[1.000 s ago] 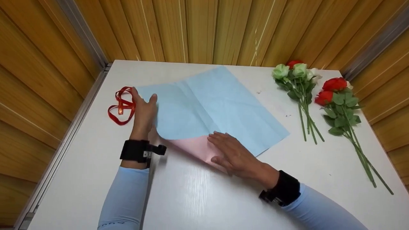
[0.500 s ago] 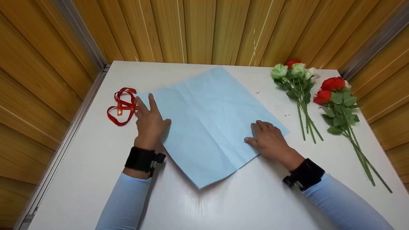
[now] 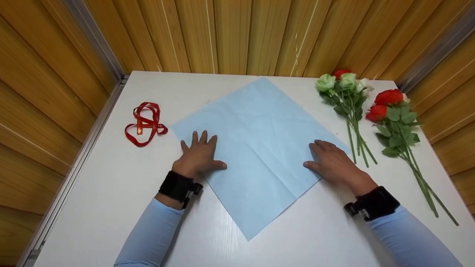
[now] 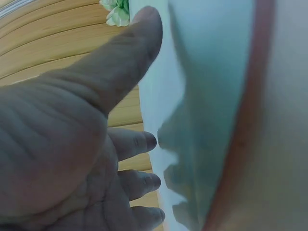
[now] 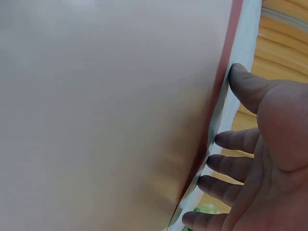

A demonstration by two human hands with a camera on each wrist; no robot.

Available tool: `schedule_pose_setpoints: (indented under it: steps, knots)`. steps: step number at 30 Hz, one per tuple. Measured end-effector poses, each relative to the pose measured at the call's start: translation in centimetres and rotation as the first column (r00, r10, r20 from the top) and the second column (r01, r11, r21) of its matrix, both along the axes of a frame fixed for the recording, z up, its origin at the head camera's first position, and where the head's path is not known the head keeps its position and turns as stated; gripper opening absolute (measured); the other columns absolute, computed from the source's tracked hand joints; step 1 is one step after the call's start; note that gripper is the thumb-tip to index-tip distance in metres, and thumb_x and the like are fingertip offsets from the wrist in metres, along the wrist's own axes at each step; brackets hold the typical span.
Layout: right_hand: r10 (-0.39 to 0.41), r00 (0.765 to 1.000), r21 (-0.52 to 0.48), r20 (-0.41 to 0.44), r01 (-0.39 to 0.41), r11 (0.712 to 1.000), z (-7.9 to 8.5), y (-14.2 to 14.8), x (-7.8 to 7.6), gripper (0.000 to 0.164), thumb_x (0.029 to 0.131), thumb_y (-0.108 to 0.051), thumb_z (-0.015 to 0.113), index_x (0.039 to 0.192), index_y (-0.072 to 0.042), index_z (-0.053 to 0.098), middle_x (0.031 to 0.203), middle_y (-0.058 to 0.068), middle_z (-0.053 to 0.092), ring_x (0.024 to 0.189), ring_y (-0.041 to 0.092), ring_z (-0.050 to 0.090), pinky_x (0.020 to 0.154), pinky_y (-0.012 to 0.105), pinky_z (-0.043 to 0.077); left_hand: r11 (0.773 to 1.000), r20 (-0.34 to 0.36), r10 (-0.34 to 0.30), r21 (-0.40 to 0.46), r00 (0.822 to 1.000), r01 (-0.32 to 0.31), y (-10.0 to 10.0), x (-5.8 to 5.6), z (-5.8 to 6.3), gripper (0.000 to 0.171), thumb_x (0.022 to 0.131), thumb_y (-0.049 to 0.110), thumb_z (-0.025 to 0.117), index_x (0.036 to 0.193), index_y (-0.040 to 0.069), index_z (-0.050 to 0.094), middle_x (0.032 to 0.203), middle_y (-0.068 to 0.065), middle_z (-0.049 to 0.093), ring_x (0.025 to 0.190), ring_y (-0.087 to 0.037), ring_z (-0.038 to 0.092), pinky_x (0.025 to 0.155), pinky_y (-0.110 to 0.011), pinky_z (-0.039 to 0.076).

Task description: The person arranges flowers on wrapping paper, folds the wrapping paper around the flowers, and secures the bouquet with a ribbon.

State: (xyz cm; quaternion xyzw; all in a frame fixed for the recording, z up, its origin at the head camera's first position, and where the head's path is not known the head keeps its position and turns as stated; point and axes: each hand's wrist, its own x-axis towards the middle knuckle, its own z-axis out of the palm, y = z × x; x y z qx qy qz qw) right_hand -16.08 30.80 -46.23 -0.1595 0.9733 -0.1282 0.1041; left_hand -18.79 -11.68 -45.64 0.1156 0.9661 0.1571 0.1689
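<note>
A square sheet of light blue wrapping paper point(image 3: 256, 126) lies spread on the white table, turned so one corner points toward me. Faint creases run across it. My left hand point(image 3: 198, 155) is over its left side with fingers spread and thumb out. In the left wrist view the fingers point(image 4: 137, 185) are extended close over the paper point(image 4: 221, 72). At the lower right edge my right hand point(image 3: 334, 161) rests on the sheet, fingers together and thumb apart. The right wrist view has its fingertips right at the paper point(image 5: 245, 38). Neither hand grips anything.
A looped red ribbon point(image 3: 146, 124) lies left of the paper on the table point(image 3: 92, 193). To the right are two bunches of artificial roses, one with pale green blooms point(image 3: 348, 81), the other red point(image 3: 387, 98). Wood-look panels point(image 3: 232, 37) stand behind the table.
The near part of the sheet, folded up with pink showing beneath, has come down flat with its corner toward me. Both hands have shifted rightward, the right one ending near the sheet's right corner.
</note>
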Motion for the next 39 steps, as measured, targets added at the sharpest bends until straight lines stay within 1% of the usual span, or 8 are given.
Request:
schedule_pose_setpoints:
  steps: [4,8,12,17,25,34,39]
  knots:
    - [-0.015,0.999,-0.017,0.036,0.015,1.000,0.0,0.5,-0.4,0.076,0.105,-0.041,0.063,0.158,0.008,0.038,0.164,0.034,0.032,0.152,0.054,0.028,0.122,0.067,0.026,1.000,0.007,-0.005,-0.004,1.000,0.005,0.4,0.0,-0.1,0.108,0.086,0.057,0.082,0.167,0.008,0.029,0.174,-0.026,0.016,0.161,-0.052,0.004,0.116,-0.085,0.007]
    - [-0.011,0.999,-0.010,0.051,0.012,1.000,-0.1,0.9,-0.7,0.078,0.105,-0.043,0.063,0.159,0.007,0.037,0.165,0.032,0.031,0.153,0.053,0.027,0.122,0.067,0.025,1.000,0.023,-0.011,0.018,1.000,0.011,0.5,0.0,0.0,0.108,0.087,0.056,0.083,0.167,0.008,0.028,0.174,-0.024,0.014,0.161,-0.050,0.002,0.117,-0.084,0.005]
    - [-0.021,0.998,-0.005,0.063,0.021,1.000,-0.2,1.2,-0.7,0.078,0.104,-0.042,0.064,0.159,0.006,0.037,0.166,0.031,0.030,0.154,0.053,0.025,0.123,0.067,0.024,0.999,0.035,-0.029,0.024,0.999,0.028,0.6,-0.2,-0.1,0.107,0.088,0.055,0.082,0.168,0.008,0.027,0.175,-0.023,0.014,0.161,-0.049,0.002,0.118,-0.083,0.005]
    - [-0.018,0.998,-0.016,0.064,0.019,1.000,-0.2,1.3,-0.6,0.078,0.104,-0.042,0.064,0.159,0.006,0.037,0.166,0.031,0.030,0.154,0.053,0.026,0.123,0.067,0.024,0.999,0.048,-0.032,0.022,0.998,0.031,0.7,-0.4,-0.5,0.107,0.089,0.055,0.081,0.168,0.009,0.026,0.175,-0.023,0.013,0.162,-0.048,0.002,0.118,-0.082,0.005]
    - [-0.035,0.996,-0.024,0.078,0.037,0.999,-0.2,1.4,-0.5,0.078,0.104,-0.043,0.064,0.160,0.004,0.037,0.167,0.030,0.030,0.154,0.052,0.025,0.123,0.067,0.023,0.999,0.044,-0.036,0.016,0.998,0.035,0.7,-0.6,-0.9,0.108,0.088,0.057,0.081,0.168,0.010,0.026,0.175,-0.023,0.013,0.162,-0.048,0.003,0.118,-0.082,0.006]
    - [-0.043,0.997,-0.046,0.066,0.046,0.998,-0.2,1.1,-0.7,0.078,0.103,-0.042,0.067,0.158,0.006,0.039,0.166,0.030,0.032,0.154,0.051,0.026,0.123,0.065,0.025,0.999,0.048,-0.033,-0.021,0.998,0.034,0.7,-0.6,-0.6,0.108,0.088,0.058,0.080,0.168,0.010,0.025,0.175,-0.023,0.014,0.162,-0.048,0.004,0.118,-0.082,0.008]
    - [-0.045,0.997,-0.036,0.063,0.047,0.998,-0.2,1.1,-0.8,0.078,0.103,-0.041,0.068,0.158,0.006,0.039,0.166,0.030,0.032,0.155,0.051,0.026,0.123,0.064,0.026,0.999,0.048,-0.024,-0.020,0.999,0.025,0.8,-0.4,-0.6,0.108,0.088,0.058,0.080,0.168,0.010,0.026,0.175,-0.023,0.014,0.162,-0.048,0.005,0.118,-0.082,0.007]
